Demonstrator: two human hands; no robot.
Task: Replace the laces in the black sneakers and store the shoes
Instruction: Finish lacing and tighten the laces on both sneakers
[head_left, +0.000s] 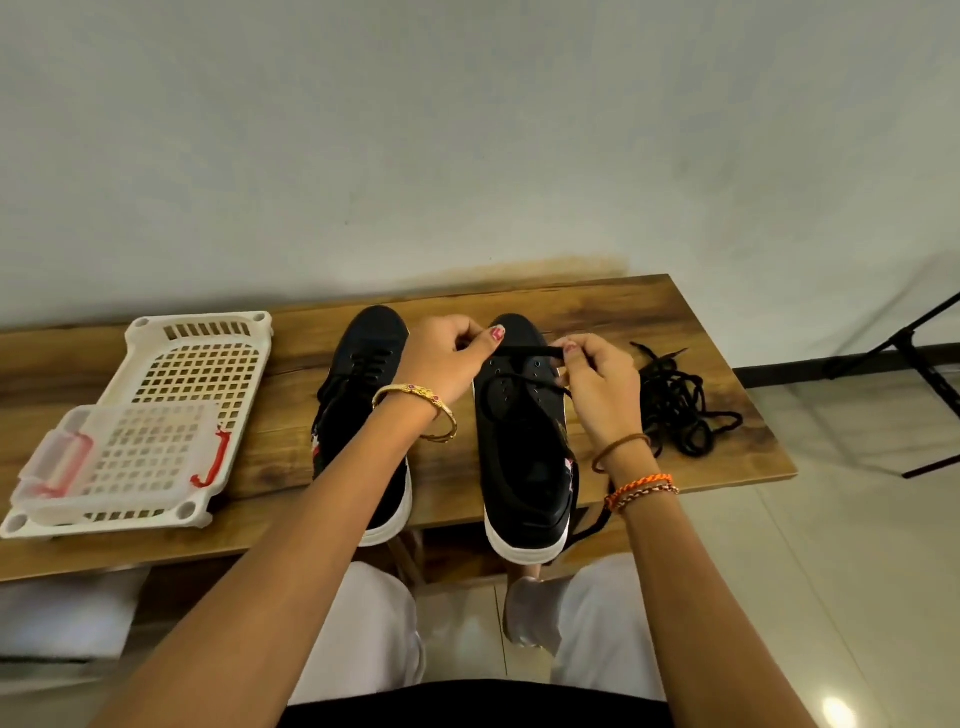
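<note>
Two black sneakers stand on one wooden table (649, 306): the left sneaker (358, 364) and the right sneaker (524, 441). One flat black lace (524, 352) stretches between two hands, the left hand (447, 364) and the right hand (602, 389). One loose tangle of black laces (680, 410) lies to the right; how many laces it holds I cannot tell. One white perforated basket (202, 358) carries one clear plastic box (119, 457). One black tripod (904, 358) stands at the far right.
</note>
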